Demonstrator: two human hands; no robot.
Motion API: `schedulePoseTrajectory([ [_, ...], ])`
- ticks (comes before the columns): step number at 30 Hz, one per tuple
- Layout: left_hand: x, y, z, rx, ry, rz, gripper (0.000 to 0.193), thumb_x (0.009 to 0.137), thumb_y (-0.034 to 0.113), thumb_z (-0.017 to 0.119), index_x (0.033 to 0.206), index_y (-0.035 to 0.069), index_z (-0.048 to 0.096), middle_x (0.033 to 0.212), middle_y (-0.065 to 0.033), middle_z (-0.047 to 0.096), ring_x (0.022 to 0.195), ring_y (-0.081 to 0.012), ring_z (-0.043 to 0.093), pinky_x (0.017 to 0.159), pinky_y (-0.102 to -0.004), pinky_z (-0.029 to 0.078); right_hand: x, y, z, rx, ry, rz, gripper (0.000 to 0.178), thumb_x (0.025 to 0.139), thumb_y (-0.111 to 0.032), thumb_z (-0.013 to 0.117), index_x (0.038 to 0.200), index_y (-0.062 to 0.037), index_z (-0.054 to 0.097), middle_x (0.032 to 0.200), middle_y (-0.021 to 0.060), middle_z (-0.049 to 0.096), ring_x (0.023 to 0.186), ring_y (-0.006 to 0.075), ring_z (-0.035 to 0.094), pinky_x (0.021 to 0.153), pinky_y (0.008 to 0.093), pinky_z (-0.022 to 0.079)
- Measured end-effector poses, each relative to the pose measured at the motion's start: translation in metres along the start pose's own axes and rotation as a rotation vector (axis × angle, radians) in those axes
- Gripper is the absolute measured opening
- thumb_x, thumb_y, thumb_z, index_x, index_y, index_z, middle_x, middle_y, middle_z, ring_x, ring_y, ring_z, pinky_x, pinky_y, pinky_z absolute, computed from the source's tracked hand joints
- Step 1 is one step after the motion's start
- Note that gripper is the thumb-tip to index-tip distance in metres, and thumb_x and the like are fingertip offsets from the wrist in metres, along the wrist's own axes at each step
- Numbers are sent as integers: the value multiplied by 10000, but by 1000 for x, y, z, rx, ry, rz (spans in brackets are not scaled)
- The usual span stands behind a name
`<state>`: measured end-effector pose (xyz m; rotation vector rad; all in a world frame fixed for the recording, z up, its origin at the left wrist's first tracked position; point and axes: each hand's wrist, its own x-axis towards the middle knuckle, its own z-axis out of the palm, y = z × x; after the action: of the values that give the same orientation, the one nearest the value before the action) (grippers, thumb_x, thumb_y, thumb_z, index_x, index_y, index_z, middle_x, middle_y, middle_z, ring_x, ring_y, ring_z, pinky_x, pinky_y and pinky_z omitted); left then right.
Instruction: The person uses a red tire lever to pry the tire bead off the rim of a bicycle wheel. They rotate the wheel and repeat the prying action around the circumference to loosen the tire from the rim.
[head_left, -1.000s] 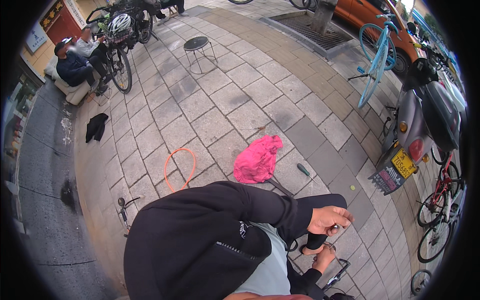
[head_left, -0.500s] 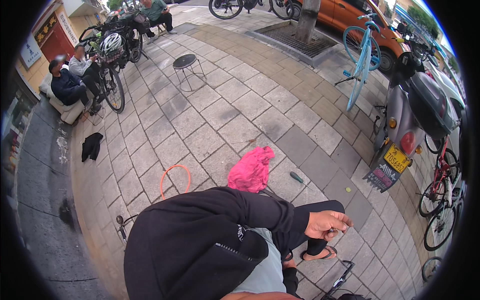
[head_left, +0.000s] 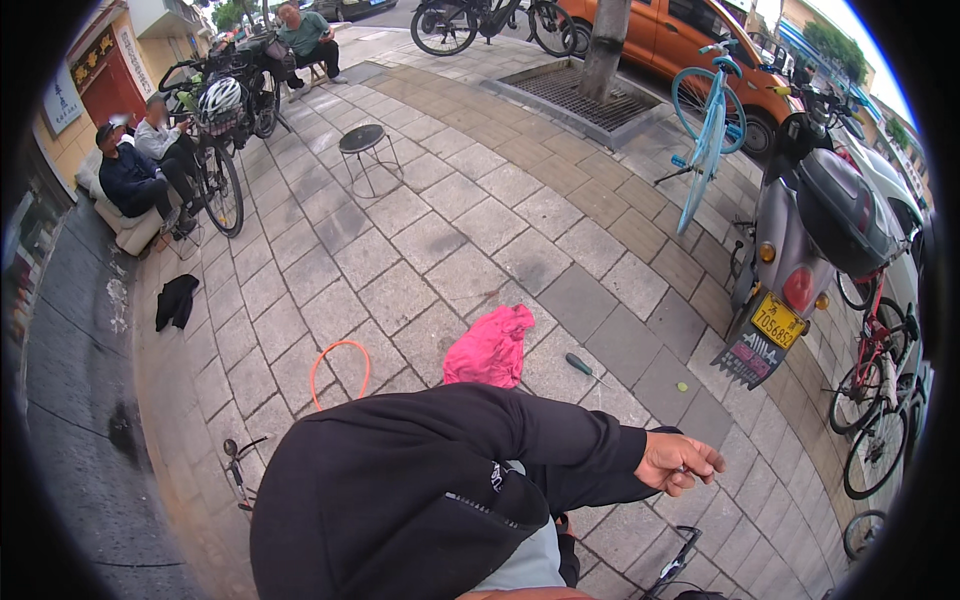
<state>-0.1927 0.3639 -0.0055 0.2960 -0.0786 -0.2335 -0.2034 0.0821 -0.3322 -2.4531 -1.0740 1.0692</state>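
My left hand [head_left: 682, 463] reaches out to the right from a black jacket sleeve [head_left: 570, 437], over the paving by my bent knee. Its fingers are curled together; whatever they may pinch is too small to make out. Below the hand, a black bar-like part with a thin cable [head_left: 677, 560] lies low in the picture, partly cut off. A green-handled screwdriver [head_left: 579, 364] rests on the slabs beyond the sleeve. Left of that sits a crumpled pink cloth [head_left: 487, 350], its near side hidden by my arm. My right hand does not show.
An orange loop of tube [head_left: 341, 372], a black metal piece [head_left: 238, 470] and a dark cloth [head_left: 177, 302] lie to the left. Ahead stands a round stool [head_left: 362, 140]. People sit by bicycles at far left; a scooter [head_left: 800, 260] and a blue bicycle [head_left: 708, 140] stand right.
My left hand has moved a little to the right, and the forearm now covers the sandalled foot seen before. The view has shifted slightly; the ground items lie where they were.
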Motion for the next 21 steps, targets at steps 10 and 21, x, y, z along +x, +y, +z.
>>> schedulePoseTrajectory([
  [10, 70, -43, -47, 3, 35, -242, 228, 1007, 76, 703, 1219, 119, 634, 1040, -58, 677, 543, -70, 403, 506, -266, 321, 3, 13, 9, 87, -60, 15, 471, 999, -431, 577, 1153, 6, 663, 1116, 232, 722, 1011, 387, 718, 890, 476, 547],
  [21, 46, -82, -27, 33, -101, -75, 239, 993, 68, 705, 1218, 97, 631, 1031, -93, 683, 514, -95, 405, 516, -297, 310, -10, 43, -5, -3, -73, -7, 419, 964, -411, 594, 1025, -6, 683, 1002, 224, 727, 930, 385, 726, 819, 488, 545],
])
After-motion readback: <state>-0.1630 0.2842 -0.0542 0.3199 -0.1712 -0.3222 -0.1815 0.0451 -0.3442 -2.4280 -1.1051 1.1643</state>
